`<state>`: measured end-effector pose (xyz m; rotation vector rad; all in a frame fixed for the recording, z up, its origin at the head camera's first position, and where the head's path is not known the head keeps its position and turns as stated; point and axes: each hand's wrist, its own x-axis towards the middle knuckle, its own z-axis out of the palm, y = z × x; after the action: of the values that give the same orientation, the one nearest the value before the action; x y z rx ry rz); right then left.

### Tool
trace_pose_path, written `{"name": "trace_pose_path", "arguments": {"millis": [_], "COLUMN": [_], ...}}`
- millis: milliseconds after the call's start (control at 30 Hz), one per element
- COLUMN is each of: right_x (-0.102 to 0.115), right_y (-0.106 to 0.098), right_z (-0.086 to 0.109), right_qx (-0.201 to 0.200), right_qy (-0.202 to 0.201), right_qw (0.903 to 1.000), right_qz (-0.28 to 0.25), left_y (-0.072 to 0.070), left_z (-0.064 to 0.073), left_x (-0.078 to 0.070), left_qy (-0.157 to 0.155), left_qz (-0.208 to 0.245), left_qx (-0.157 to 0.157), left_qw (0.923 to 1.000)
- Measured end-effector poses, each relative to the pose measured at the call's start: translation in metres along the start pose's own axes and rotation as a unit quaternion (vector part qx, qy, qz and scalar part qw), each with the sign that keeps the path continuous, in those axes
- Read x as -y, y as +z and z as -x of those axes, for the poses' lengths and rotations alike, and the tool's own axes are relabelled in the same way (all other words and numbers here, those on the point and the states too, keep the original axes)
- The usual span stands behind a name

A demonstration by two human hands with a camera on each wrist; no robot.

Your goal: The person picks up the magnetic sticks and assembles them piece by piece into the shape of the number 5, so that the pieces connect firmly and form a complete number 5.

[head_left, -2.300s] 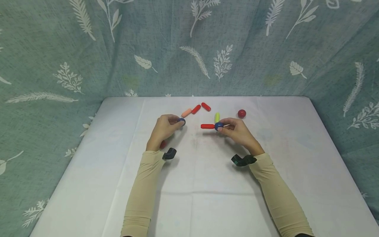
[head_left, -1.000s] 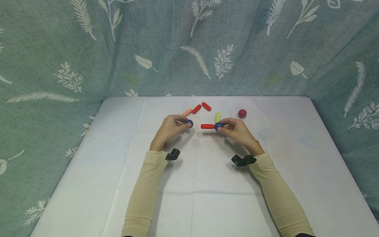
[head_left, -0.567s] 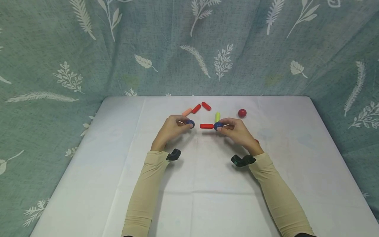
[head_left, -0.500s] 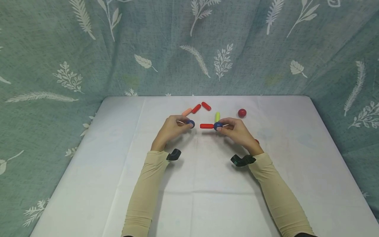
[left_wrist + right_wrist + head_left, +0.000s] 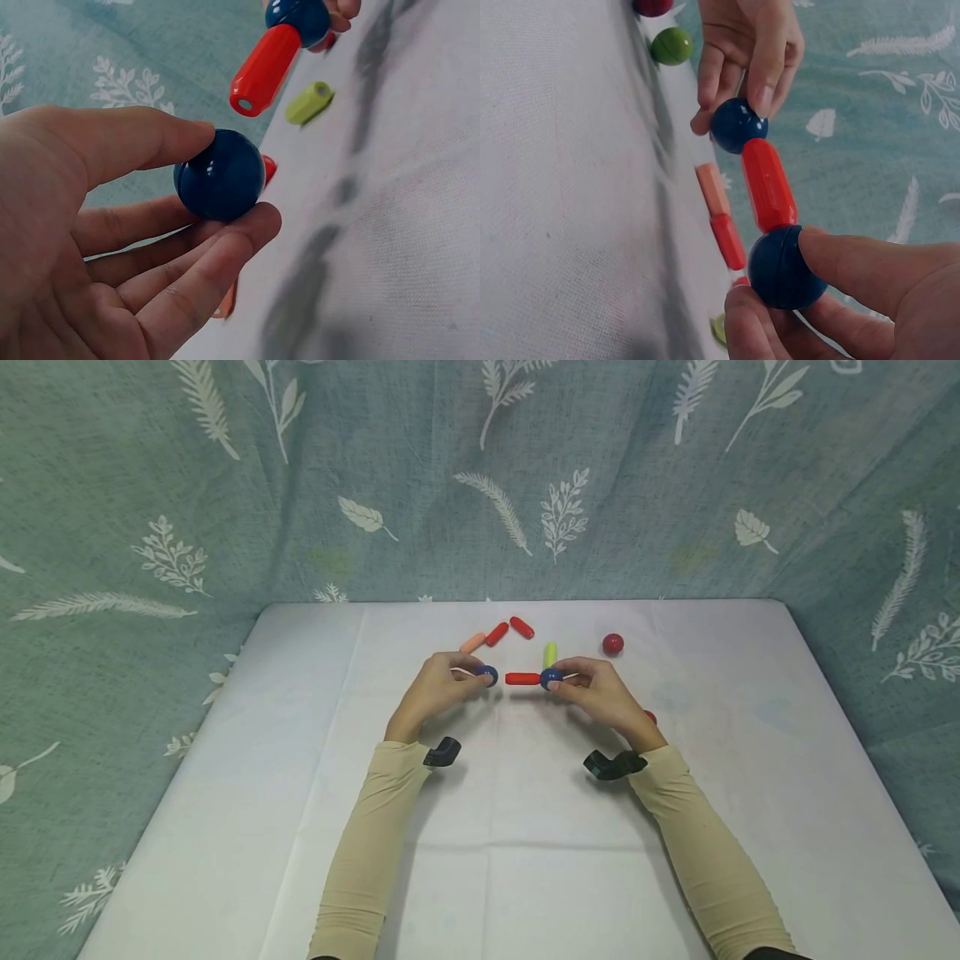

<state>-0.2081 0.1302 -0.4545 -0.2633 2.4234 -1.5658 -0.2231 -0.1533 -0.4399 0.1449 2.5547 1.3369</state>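
Observation:
My left hand [image 5: 437,689] pinches a glossy blue ball [image 5: 221,174] between thumb and fingers, above the white cloth. Facing it, my right hand [image 5: 606,695] holds a second blue ball [image 5: 786,267] the same way. From that ball a red rod [image 5: 522,678] sticks out sideways toward the left hand's ball. A hole shows in the rod's free end in the left wrist view. Between this end and the left ball a small gap shows in the head view, though they overlap in the right wrist view.
Behind the hands lie a peach rod [image 5: 472,642], two loose red rods [image 5: 497,633] and a yellow-green rod [image 5: 551,654]. A dark red ball [image 5: 612,644] sits back right. Something red [image 5: 650,717] peeks out behind the right wrist. The right wrist view shows a green ball [image 5: 672,46].
My left hand has carried its blue ball rightward, narrowing the gap to the red rod. The right hand has barely shifted. Something red now shows beside the right wrist; the one by the left wrist is hidden.

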Motion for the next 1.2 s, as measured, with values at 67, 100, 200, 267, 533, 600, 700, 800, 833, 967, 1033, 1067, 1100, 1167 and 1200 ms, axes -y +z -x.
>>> {"name": "trace_pose_path", "arguments": {"millis": [67, 100, 200, 267, 533, 600, 700, 800, 833, 967, 1033, 1067, 1100, 1167, 1200], "right_x": [-0.0006, -0.0010, -0.0022, -0.0026, -0.0027, -0.0027, -0.0035, -0.0045, -0.0048, -0.0048, -0.0052, -0.0053, -0.0054, -0.0055, -0.0053], "right_y": [0.0003, 0.0004, 0.0005, 0.0007, 0.0016, 0.0020, 0.0026, 0.0032, 0.0033, 0.0041, 0.0044, 0.0046, 0.0047, 0.0052, 0.0055], "right_z": [-0.0003, -0.0005, -0.0009, -0.0011, -0.0018, -0.0021, -0.0030, -0.0037, -0.0037, -0.0031, -0.0029, -0.0028, -0.0028, -0.0025, -0.0023], "right_qx": [0.001, 0.002, 0.003, 0.004, 0.003, 0.004, 0.006, 0.006, 0.006, 0.008, 0.009, 0.011, 0.013, 0.016, 0.017], "right_qy": [-0.004, -0.006, -0.010, -0.013, -0.009, -0.007, -0.005, -0.004, -0.004, -0.008, -0.010, -0.010, -0.009, -0.004, -0.001], "right_qw": [1.0000, 1.0000, 0.9999, 0.9999, 0.9999, 1.0000, 1.0000, 1.0000, 1.0000, 0.9999, 0.9999, 0.9998, 0.9998, 0.9998, 0.9998], "right_qz": [-0.002, -0.003, -0.005, -0.005, 0.002, 0.002, 0.003, 0.003, 0.004, 0.006, 0.009, 0.010, 0.010, 0.010, 0.009], "left_y": [0.0006, 0.0008, 0.0011, 0.0011, 0.0031, 0.0043, 0.0058, 0.0064, 0.0064, 0.0057, 0.0056, 0.0055, 0.0057, 0.0060, 0.0061], "left_z": [-0.0003, -0.0002, 0.0004, 0.0012, 0.0002, -0.0007, -0.0017, -0.0021, -0.0021, -0.0024, -0.0029, -0.0032, -0.0035, -0.0039, -0.0039], "left_x": [-0.0001, -0.0003, -0.0006, -0.0010, -0.0016, -0.0011, -0.0006, 0.0003, 0.0005, 0.0008, 0.0010, 0.0008, 0.0011, 0.0013, 0.0014], "left_qy": [0.004, 0.007, 0.012, 0.013, 0.019, 0.018, 0.015, 0.014, 0.015, 0.016, 0.017, 0.020, 0.023, 0.028, 0.031], "left_qz": [-0.003, -0.004, -0.002, 0.004, -0.003, -0.008, -0.017, -0.024, -0.027, -0.029, -0.031, -0.033, -0.036, -0.045, -0.055], "left_qx": [0.001, 0.002, 0.008, 0.012, 0.016, 0.019, 0.024, 0.028, 0.029, 0.031, 0.033, 0.035, 0.038, 0.046, 0.049], "left_qw": [1.0000, 1.0000, 0.9999, 0.9998, 0.9997, 0.9996, 0.9995, 0.9992, 0.9991, 0.9990, 0.9989, 0.9986, 0.9983, 0.9975, 0.9968]}}
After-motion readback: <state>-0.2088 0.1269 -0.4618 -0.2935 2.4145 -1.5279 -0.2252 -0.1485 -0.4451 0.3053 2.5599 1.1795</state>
